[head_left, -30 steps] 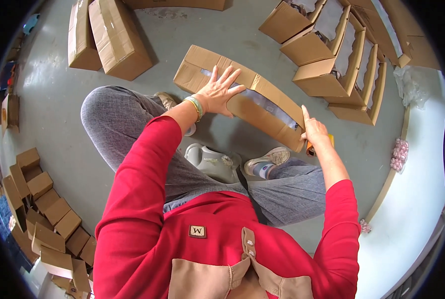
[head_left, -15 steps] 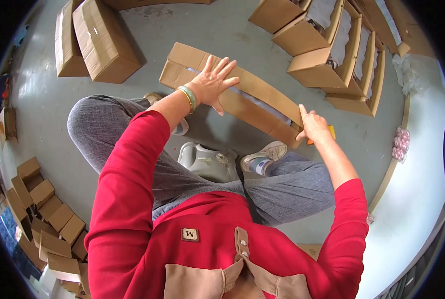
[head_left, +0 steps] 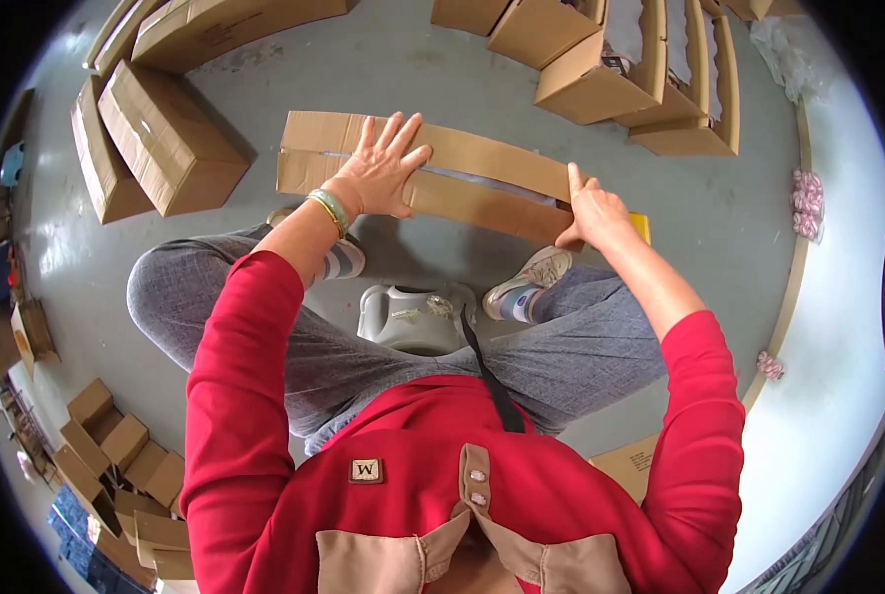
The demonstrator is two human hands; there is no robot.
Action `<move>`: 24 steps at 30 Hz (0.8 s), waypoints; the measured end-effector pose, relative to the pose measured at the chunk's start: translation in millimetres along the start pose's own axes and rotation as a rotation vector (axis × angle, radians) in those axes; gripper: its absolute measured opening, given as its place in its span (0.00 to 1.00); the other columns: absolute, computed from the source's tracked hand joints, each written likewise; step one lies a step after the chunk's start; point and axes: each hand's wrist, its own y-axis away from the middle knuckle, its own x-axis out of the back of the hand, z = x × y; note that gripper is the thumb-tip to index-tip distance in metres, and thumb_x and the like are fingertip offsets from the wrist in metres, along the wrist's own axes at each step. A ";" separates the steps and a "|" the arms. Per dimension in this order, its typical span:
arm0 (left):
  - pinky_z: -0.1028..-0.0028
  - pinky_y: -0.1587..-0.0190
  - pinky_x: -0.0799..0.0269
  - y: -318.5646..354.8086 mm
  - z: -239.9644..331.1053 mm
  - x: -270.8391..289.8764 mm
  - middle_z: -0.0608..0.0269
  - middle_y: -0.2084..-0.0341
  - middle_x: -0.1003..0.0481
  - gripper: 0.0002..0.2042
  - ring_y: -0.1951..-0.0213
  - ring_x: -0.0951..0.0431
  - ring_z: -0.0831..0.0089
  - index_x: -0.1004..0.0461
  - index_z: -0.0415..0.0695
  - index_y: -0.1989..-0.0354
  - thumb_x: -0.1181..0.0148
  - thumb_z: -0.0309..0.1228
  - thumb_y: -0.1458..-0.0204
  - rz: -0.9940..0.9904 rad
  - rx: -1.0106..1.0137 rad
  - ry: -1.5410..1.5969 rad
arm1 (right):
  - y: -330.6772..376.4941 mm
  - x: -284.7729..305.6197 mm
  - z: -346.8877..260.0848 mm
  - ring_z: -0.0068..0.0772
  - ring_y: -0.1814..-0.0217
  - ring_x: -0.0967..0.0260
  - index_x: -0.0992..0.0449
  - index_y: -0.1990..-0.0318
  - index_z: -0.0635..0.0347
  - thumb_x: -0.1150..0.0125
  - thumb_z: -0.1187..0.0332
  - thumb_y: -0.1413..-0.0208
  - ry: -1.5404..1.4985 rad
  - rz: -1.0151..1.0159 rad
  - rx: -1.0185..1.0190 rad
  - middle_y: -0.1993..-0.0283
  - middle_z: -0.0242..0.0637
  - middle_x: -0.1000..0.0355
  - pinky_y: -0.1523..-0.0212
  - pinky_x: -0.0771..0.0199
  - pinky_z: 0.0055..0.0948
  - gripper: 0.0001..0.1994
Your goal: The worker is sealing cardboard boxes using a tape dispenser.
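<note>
A long cardboard box (head_left: 497,152) lies crosswise on the floor in front of me. Its two top flaps are folded inward, and a narrow gap along the middle shows something pale inside. My left hand (head_left: 381,166) rests flat on the flaps near the left end, fingers spread. At the right end, my right hand (head_left: 597,212) grips the box with its index finger on the far flap and its thumb on the near side. A yellow object (head_left: 641,227) shows just beyond the right hand; most of it is hidden, so its kind is unclear.
Closed cartons (head_left: 170,134) stand at the far left. Several open cartons (head_left: 601,84) holding pale sheets stand at the far right. Between my feet sits a grey plastic stool (head_left: 415,319). Empty small boxes (head_left: 125,445) are piled at the lower left. Pink bundles (head_left: 808,205) lie by the right wall.
The long box has turned to lie more nearly level across the view, its left end nearer and further left. Both hands stay on it, and my view has shifted.
</note>
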 end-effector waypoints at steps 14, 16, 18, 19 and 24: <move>0.38 0.39 0.58 -29.5 89.0 -13.1 0.41 0.39 0.46 0.50 0.36 0.50 0.44 0.47 0.61 0.34 0.35 0.62 0.70 -0.041 0.013 0.025 | 11.7 7.1 0.7 0.55 0.49 0.31 0.49 0.39 0.59 0.22 0.57 0.69 -0.104 -0.060 0.007 0.51 0.57 0.33 0.52 0.28 0.41 0.49; 0.39 0.38 0.59 -13.5 84.9 -9.3 0.41 0.40 0.45 0.48 0.36 0.50 0.45 0.45 0.61 0.34 0.34 0.60 0.70 -0.001 -0.019 0.018 | 12.4 -0.2 -0.6 0.56 0.50 0.30 0.47 0.42 0.60 0.23 0.57 0.68 -0.125 0.017 0.061 0.53 0.56 0.31 0.53 0.29 0.43 0.46; 0.40 0.38 0.60 -25.4 74.3 3.0 0.42 0.40 0.45 0.47 0.37 0.49 0.45 0.43 0.61 0.35 0.34 0.60 0.69 -0.002 0.004 0.077 | 7.3 -3.3 11.8 0.54 0.53 0.29 0.51 0.37 0.56 0.25 0.54 0.65 -0.187 0.115 0.095 0.57 0.55 0.27 0.54 0.29 0.44 0.49; 0.41 0.38 0.60 -37.7 68.8 2.2 0.42 0.41 0.44 0.46 0.37 0.48 0.46 0.41 0.61 0.36 0.34 0.59 0.69 -0.003 0.000 0.139 | 4.6 -5.0 22.7 0.53 0.53 0.29 0.50 0.36 0.55 0.26 0.54 0.64 -0.215 0.111 0.067 0.57 0.54 0.27 0.54 0.29 0.44 0.48; 0.42 0.36 0.62 -50.4 57.4 -11.6 0.42 0.42 0.43 0.45 0.37 0.48 0.46 0.40 0.62 0.37 0.33 0.58 0.70 0.063 -0.010 0.152 | 28.2 10.5 74.3 0.39 0.71 0.26 0.34 0.43 0.56 0.28 0.61 0.60 -0.176 0.294 -0.032 0.73 0.48 0.27 0.71 0.27 0.35 0.34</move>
